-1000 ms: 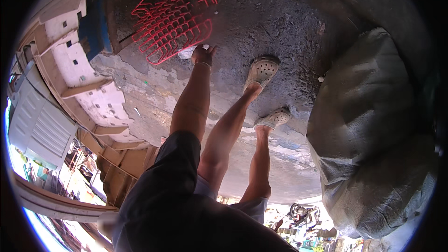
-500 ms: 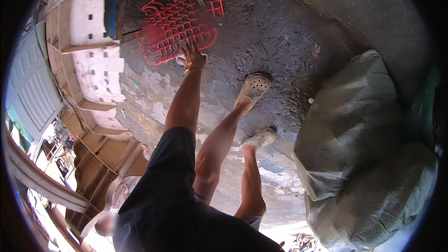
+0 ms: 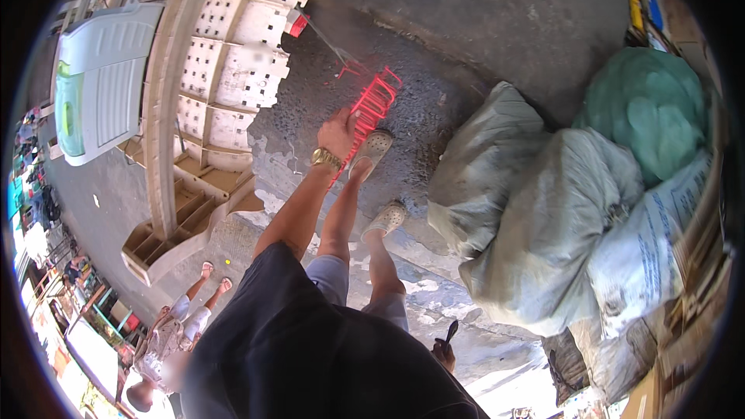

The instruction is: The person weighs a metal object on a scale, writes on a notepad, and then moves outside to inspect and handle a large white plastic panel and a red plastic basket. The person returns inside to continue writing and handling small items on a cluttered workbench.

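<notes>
My left hand (image 3: 337, 133), with a gold watch at the wrist, grips a red lattice piece (image 3: 375, 99), now seen nearly edge-on and held above the wet concrete by my clogs (image 3: 385, 219). Just beyond it, a grey strip (image 3: 330, 40) and a red-and-white item (image 3: 296, 23) show. Low at the lower middle, partly behind my dark shirt, my right hand (image 3: 444, 353) holds a slim black object (image 3: 448, 334) that I cannot make out further.
Pale sacks (image 3: 535, 233) and a green bag (image 3: 644, 109) lie piled at the right beside flattened cardboard (image 3: 698, 310). A large beige plastic frame (image 3: 233, 54) and a white ribbed panel (image 3: 112, 77) stand at the left. A person (image 3: 163, 341) is at the lower left.
My left hand has closed on the red lattice, lifted it and tilted it on edge. The view has swung, showing more sacks and the person. My right hand has come into view.
</notes>
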Demonstrator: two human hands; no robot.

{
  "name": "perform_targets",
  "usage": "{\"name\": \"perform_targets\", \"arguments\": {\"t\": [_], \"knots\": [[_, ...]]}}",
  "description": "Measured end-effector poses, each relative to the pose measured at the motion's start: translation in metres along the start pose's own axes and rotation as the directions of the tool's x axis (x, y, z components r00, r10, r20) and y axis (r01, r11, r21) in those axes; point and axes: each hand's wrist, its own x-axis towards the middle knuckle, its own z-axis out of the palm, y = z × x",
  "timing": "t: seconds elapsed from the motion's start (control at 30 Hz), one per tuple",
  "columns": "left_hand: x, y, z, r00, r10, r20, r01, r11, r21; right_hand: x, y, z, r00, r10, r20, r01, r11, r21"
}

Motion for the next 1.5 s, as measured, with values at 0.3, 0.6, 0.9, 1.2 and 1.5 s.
{"name": "perform_targets", "arguments": {"t": [0.3, 0.6, 0.9, 1.2, 1.5], "knots": [[-0.163, 0.273, -0.282, 0.942, 0.287, -0.177, -0.334, 0.727, -0.600, -0.162, -0.190, -0.023, 0.318, -0.865, -0.389, 0.925, 0.194, 0.327], [-0.196, 0.302, -0.443, 0.708, 0.377, -0.597, -0.654, 0.033, -0.756, -0.253, -0.259, -0.032, 0.096, -0.990, -0.107, 0.989, 0.083, 0.119], [-0.234, 0.259, -0.548, 0.703, 0.121, -0.701, -0.691, -0.119, -0.713, -0.294, -0.241, 0.000, -0.096, -0.976, 0.193, 0.995, -0.093, 0.024], [-0.269, 0.216, -0.564, 0.677, 0.149, -0.721, -0.699, -0.179, -0.693, -0.296, -0.215, 0.004, -0.143, -0.950, 0.276, 0.990, -0.136, 0.046], [-0.304, 0.227, -0.564, 0.624, 0.068, -0.778, -0.758, -0.189, -0.625, -0.296, -0.208, 0.009, -0.123, -0.933, 0.338, 0.992, -0.129, 0.006]]}}
